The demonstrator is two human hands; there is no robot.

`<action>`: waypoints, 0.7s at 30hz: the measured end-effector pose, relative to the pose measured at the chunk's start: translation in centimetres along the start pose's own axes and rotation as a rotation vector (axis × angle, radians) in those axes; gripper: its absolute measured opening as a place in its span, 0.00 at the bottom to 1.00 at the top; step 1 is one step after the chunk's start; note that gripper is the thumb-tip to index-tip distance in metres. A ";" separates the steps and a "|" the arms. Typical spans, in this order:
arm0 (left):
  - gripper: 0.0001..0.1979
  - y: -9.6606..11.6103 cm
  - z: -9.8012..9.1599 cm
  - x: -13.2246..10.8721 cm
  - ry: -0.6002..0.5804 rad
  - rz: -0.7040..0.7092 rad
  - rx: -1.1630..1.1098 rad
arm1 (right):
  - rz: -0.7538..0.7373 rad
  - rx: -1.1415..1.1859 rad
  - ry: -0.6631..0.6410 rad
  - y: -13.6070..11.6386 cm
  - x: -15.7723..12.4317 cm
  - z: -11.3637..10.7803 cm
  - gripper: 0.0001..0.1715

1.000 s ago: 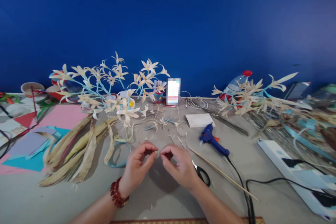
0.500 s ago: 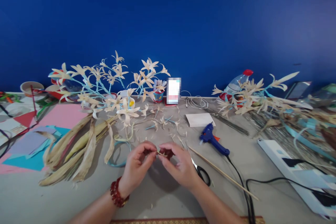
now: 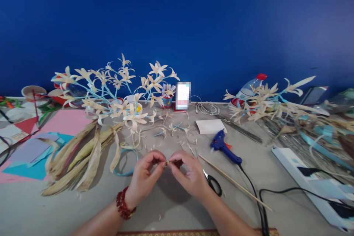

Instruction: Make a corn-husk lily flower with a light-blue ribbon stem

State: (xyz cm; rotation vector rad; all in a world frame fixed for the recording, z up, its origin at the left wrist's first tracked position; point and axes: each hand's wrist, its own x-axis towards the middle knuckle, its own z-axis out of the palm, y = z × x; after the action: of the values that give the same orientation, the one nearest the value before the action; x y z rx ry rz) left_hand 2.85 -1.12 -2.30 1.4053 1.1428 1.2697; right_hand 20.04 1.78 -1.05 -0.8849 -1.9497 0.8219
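My left hand [image 3: 148, 173] and my right hand [image 3: 188, 173] meet fingertip to fingertip above the grey table. Both pinch a small, pale yellowish strip [image 3: 168, 162], mostly covered by the fingers; its exact kind I cannot make out. A pair of scissors [image 3: 214, 185] with black handles lies partly under my right wrist. Past my left hand a light blue ribbon loop [image 3: 121, 174] rests by the dried corn husks [image 3: 92, 166]. Beyond the fingers lie several small husk flowers [image 3: 173, 128] with blue stems.
Husk-flower branches [image 3: 132, 116] stand at the back left. To the right lie a blue glue gun [image 3: 225, 147] with a black cable, a wooden stick [image 3: 235, 180] and a white power strip [image 3: 298, 180]. A phone [image 3: 183, 94] stands by the wall; coloured paper [image 3: 69, 121] is at left.
The fingertips have shifted slightly around the small strip, and less of it shows between them. The things on the table have stayed in place.
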 end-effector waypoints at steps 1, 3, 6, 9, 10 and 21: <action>0.05 0.0 0.0 0.0 0.002 -0.005 -0.002 | -0.006 0.001 0.008 0.0 0.0 0.0 0.04; 0.05 0.0 0.0 0.0 0.009 -0.013 -0.005 | -0.015 0.002 0.027 0.1 0.0 0.0 0.03; 0.05 0.0 0.0 0.0 0.018 -0.015 -0.007 | -0.008 -0.006 0.037 0.1 0.0 0.1 0.03; 0.05 -0.1 0.0 0.0 0.027 0.000 -0.014 | 0.007 -0.024 0.036 0.2 0.0 0.1 0.03; 0.05 -0.1 0.0 0.0 0.033 0.004 -0.021 | 0.006 -0.028 0.034 0.2 0.0 0.1 0.03; 0.07 0.7 -0.1 0.2 -0.062 0.139 0.004 | 0.005 -0.053 0.012 0.1 0.0 0.2 0.03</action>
State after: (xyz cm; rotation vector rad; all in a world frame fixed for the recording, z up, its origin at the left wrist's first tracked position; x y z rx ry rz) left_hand 2.80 -1.06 -1.58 1.5386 1.0205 1.3117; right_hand 19.87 1.84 -1.22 -0.9243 -1.9676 0.7687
